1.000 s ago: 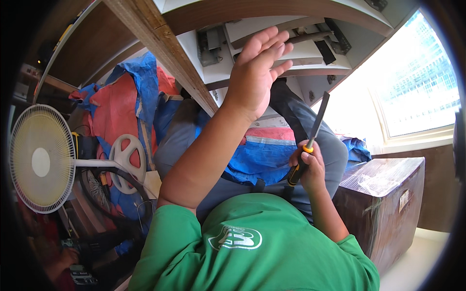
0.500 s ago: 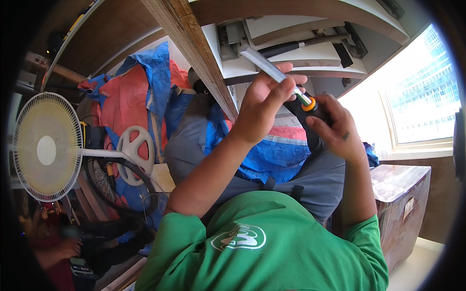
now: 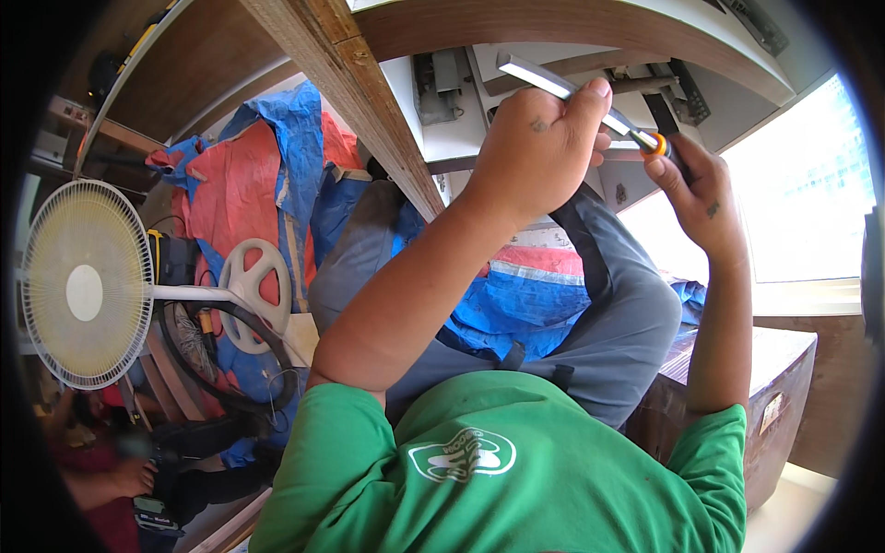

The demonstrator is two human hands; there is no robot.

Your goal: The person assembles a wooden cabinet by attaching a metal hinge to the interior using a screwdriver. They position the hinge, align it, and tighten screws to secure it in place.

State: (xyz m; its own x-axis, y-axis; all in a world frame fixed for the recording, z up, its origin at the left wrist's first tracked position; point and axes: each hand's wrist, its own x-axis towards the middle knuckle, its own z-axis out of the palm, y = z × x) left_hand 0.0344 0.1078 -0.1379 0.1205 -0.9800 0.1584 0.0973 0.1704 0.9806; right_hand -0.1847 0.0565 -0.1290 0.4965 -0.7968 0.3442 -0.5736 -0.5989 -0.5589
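Observation:
A chisel [image 3: 542, 77] with a bright flat metal blade and a black and orange handle is held up in front of the white cabinet shelves. My right hand [image 3: 699, 189] is closed around its handle. Against the blade, my left hand [image 3: 535, 143] is closed, its thumb lying along the metal and its back turned toward me. The blade's tip points up and to the left, past my left fist. Part of the blade is hidden by the left thumb and fingers.
A wooden post [image 3: 355, 92] slants beside the cabinet [image 3: 553, 35]. At left stand a fan [image 3: 85, 290] and crumpled red and blue tarpaulin [image 3: 235, 175]. Another person's hand [image 3: 134, 477] is near a power tool at lower left. A wrapped box [image 3: 774, 369] stands right, below a window.
Both hands have moved right with the chisel, the right hand also slightly up. My left hand has turned so its back faces me, and its fingers have closed more around the blade.

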